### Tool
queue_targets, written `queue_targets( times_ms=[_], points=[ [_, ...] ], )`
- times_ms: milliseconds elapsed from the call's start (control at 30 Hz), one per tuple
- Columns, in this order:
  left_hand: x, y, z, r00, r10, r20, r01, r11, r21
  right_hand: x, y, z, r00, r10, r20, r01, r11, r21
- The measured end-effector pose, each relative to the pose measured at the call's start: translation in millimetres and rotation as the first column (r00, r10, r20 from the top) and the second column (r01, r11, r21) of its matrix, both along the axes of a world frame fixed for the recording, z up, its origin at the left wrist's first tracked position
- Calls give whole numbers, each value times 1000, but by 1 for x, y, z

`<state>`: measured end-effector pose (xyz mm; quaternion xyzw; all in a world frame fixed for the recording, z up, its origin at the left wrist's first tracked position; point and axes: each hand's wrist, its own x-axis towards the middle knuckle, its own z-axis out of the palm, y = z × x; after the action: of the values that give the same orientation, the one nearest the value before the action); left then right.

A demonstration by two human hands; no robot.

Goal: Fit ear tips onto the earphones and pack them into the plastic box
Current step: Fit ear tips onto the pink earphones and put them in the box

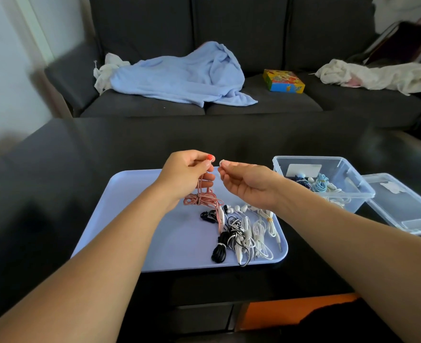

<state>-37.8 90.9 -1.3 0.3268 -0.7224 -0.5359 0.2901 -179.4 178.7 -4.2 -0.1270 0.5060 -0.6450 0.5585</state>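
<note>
The ear tip [221, 162] is small and held only at your right hand's [244, 184] fingertips, so it could slip and drop among the tangled earphones [241, 233] at the tray's [130, 219] right edge, where it would be hard to find. Your left hand [184, 173] pinches the pink earphone [210, 157] by its bud, cord dangling to the tray; if the bud twists, the tip may seat crooked. Both hands are raised over the tray's far edge, fingers curled, bud and tip close but apart. The plastic box [353, 184] waits open just off the tray's far right corner.
</note>
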Motion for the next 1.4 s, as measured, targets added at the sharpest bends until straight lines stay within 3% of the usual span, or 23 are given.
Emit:
queue_targets(
  times_ms=[333, 633, 1000, 1400],
  points=[
    [2, 1, 2, 996, 84, 28, -83, 996, -45, 6, -2, 5, 999, 29, 20, -28, 997, -72],
    [2, 5, 6, 992, 109, 55, -104, 991, -87, 3, 0, 4, 997, 40, -67, -46, 995, -89],
    [5, 3, 7, 997, 75, 6, -75, 995, -71, 5, 4, 7, 928, -14, -372, -20, 996, -88],
    [4, 4, 5, 997, -24, -68, 23, 1000, -12, 8, 5, 8, 944, -40, -329, 7, 995, -101]
  ],
)
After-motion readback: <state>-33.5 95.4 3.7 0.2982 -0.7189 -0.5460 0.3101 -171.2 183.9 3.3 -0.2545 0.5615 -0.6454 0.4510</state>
